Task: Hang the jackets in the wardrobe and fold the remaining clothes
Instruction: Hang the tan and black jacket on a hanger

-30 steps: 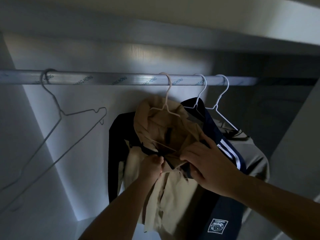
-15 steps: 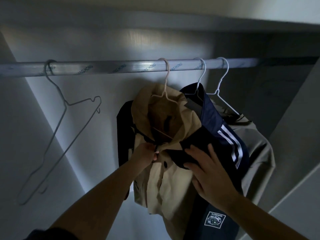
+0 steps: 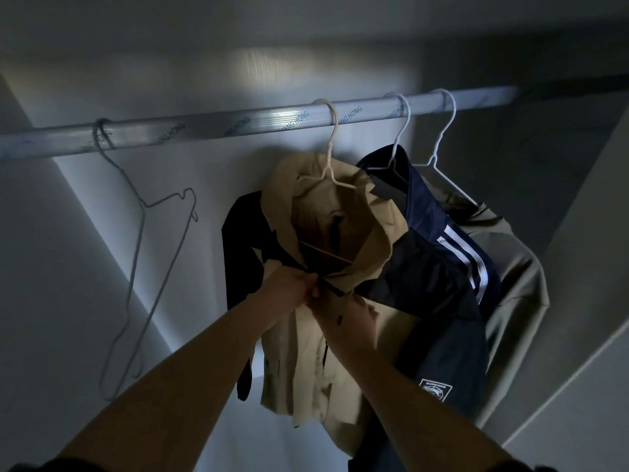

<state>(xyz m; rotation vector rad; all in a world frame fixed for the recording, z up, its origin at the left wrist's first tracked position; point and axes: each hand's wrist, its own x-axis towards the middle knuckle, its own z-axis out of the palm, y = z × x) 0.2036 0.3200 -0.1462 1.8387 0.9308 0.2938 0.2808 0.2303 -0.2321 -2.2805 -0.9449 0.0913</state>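
A silver metal rail with blue printed lettering [image 3: 218,126] runs across the wardrobe, higher at the right. At its left end hangs 1 bare grey wire hanger [image 3: 141,207], tilted, well apart from the clothes.

Right of the middle, a beige hooded cloth jacket [image 3: 371,240] hangs on the rail from a pale thin hanger [image 3: 329,161], its hood gaping open toward the camera. A dark panel or sleeve hangs down at its left edge; I cannot tell if it belongs to the same garment.

The left hand [image 3: 289,287] reaches in from the near left, its fingers curled and pinching the front of the beige jacket just under the hood. The right hand [image 3: 355,323] lies against the same front, touching the left hand from below and to the right; the light is too dim to tell if it grips the cloth.

Just beside and partly behind hangs a navy blue jacket with 2 white stripes [image 3: 432,277] on a white wire hanger [image 3: 403,129], a white square badge [image 3: 435,390] low on it. Farthest right, an olive-grey jacket [image 3: 517,267] hangs on another white wire hanger [image 3: 444,132], touching the navy one.
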